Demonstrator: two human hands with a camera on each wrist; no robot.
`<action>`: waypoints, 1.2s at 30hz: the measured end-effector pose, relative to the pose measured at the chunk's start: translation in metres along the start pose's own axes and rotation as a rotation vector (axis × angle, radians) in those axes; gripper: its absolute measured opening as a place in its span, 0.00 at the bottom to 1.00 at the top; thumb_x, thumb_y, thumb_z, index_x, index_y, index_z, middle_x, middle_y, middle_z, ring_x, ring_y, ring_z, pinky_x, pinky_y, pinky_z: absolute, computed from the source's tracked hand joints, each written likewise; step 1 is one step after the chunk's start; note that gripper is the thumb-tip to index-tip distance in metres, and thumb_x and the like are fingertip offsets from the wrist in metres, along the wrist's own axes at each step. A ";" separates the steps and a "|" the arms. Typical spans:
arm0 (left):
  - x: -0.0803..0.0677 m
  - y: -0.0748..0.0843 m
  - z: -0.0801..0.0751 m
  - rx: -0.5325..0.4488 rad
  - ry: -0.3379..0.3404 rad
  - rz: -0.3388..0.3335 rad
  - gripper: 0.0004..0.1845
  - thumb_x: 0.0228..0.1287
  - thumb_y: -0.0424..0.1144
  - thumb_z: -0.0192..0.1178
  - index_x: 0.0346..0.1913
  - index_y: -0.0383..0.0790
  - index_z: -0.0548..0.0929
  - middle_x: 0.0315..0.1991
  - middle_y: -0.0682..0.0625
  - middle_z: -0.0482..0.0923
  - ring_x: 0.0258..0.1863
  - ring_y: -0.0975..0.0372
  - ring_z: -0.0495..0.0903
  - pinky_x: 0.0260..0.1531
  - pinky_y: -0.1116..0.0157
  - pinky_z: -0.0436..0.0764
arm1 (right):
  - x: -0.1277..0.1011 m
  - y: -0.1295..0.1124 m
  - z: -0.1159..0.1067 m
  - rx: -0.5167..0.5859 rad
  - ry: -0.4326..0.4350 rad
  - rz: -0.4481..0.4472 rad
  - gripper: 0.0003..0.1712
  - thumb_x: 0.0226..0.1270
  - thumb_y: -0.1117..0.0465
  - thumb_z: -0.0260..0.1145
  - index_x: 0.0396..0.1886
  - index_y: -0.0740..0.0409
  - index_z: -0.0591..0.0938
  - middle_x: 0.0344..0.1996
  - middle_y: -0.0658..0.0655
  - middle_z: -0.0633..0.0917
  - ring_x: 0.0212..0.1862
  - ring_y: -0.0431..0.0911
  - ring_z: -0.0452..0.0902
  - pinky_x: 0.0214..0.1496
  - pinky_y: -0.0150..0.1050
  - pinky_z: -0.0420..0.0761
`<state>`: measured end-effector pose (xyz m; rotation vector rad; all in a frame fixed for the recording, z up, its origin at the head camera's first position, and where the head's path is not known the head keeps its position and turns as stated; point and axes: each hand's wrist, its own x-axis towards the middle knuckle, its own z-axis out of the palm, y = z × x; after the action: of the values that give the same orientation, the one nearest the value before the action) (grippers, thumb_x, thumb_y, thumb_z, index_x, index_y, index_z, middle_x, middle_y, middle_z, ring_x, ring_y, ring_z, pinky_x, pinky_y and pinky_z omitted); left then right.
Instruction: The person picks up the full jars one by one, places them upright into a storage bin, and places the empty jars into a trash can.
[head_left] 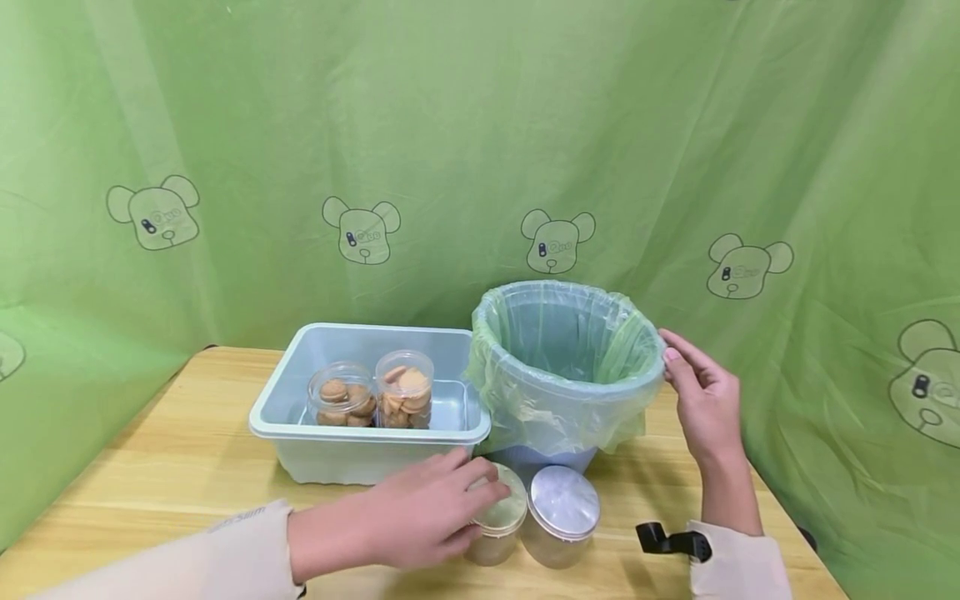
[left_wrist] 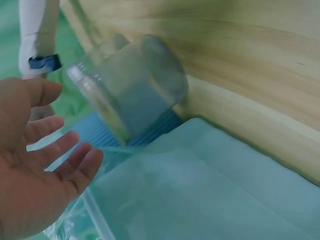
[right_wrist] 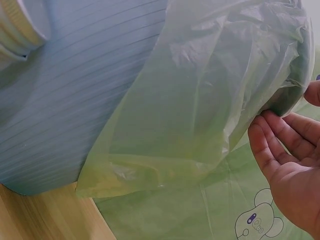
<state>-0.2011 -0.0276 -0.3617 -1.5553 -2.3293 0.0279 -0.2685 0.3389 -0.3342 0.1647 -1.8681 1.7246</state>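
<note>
At the right of the head view stands a blue trash bin [right_wrist: 85,75] with a thin green plastic bag [head_left: 555,412] folded over its rim. My right hand [head_left: 705,408] pinches the bagged rim between thumb and fingers on its right side. In front of the bin stand two clear jars: one with a yellowish lid [head_left: 506,504], the other with a silvery lid [head_left: 564,500]. My left hand [head_left: 427,512] hovers at the yellowish-lidded jar, partly covering it. In the left wrist view its fingers are spread loosely, apart from the jar [left_wrist: 135,90], and hold nothing.
Left of the bin and close against it sits a light blue plastic basin [head_left: 360,458]. Inside are two clear jars of cookies, a wide one [head_left: 341,396] and a taller one [head_left: 405,392]. Behind the wooden table [head_left: 150,467] hangs a green curtain [head_left: 450,125] with printed bear heads.
</note>
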 end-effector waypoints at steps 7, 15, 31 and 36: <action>0.006 0.003 0.019 0.042 -0.023 0.016 0.27 0.74 0.55 0.58 0.70 0.49 0.73 0.64 0.51 0.73 0.54 0.57 0.72 0.51 0.64 0.79 | 0.000 0.000 -0.002 -0.017 0.012 0.007 0.22 0.75 0.58 0.66 0.64 0.63 0.82 0.46 0.44 0.89 0.44 0.36 0.82 0.49 0.23 0.80; 0.014 0.002 0.033 0.053 -0.077 0.001 0.31 0.76 0.60 0.52 0.75 0.50 0.68 0.70 0.48 0.69 0.60 0.55 0.71 0.53 0.61 0.79 | 0.000 0.000 0.000 -0.007 0.020 0.012 0.22 0.75 0.58 0.67 0.63 0.63 0.82 0.45 0.44 0.89 0.44 0.36 0.82 0.49 0.23 0.80; 0.022 -0.001 0.038 0.029 -0.096 -0.023 0.32 0.72 0.62 0.54 0.71 0.50 0.68 0.63 0.47 0.72 0.55 0.55 0.70 0.48 0.61 0.78 | -0.001 -0.001 0.001 -0.006 0.003 0.013 0.22 0.75 0.58 0.66 0.64 0.63 0.82 0.45 0.44 0.89 0.44 0.36 0.82 0.50 0.23 0.80; 0.022 -0.001 0.037 0.008 -0.095 -0.012 0.31 0.70 0.61 0.55 0.69 0.50 0.69 0.59 0.49 0.71 0.50 0.56 0.68 0.42 0.64 0.74 | -0.001 -0.002 0.000 -0.020 -0.004 0.002 0.22 0.76 0.58 0.65 0.64 0.62 0.82 0.46 0.43 0.89 0.45 0.36 0.82 0.50 0.23 0.80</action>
<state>-0.2201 -0.0015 -0.3901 -1.5679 -2.4085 0.1104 -0.2665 0.3380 -0.3331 0.1582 -1.8885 1.7075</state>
